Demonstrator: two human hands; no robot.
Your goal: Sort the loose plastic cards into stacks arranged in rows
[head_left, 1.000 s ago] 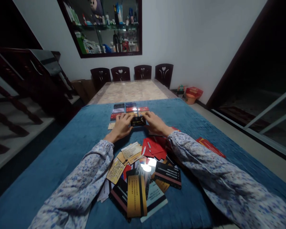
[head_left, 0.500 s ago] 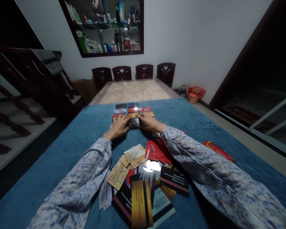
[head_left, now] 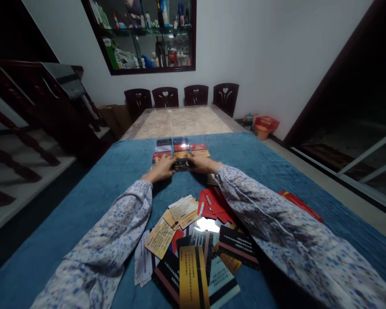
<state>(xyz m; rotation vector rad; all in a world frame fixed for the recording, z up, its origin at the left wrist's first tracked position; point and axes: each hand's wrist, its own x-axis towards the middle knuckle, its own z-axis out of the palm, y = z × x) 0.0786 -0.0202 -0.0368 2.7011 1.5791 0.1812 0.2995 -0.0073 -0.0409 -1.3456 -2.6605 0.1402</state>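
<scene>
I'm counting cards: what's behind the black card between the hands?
Behind the black card: a gold card, then a red card. Anything under the black card is covered.

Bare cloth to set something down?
Free: blue tablecloth left of the left sleeve; also between the card rows and rightmost red cards, beyond the right sleeve. Crowded: card pile between the sleeves; black card between left hand and right hand.

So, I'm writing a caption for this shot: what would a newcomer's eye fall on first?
Probably the loose pile of cards nearest the viewer on the blue cloth, with a bright glare near its middle. Next, the left hand and right hand beyond it, one at each end of a black card. Just past that card, neater rows of colourful cards stand out against the cloth.
</scene>
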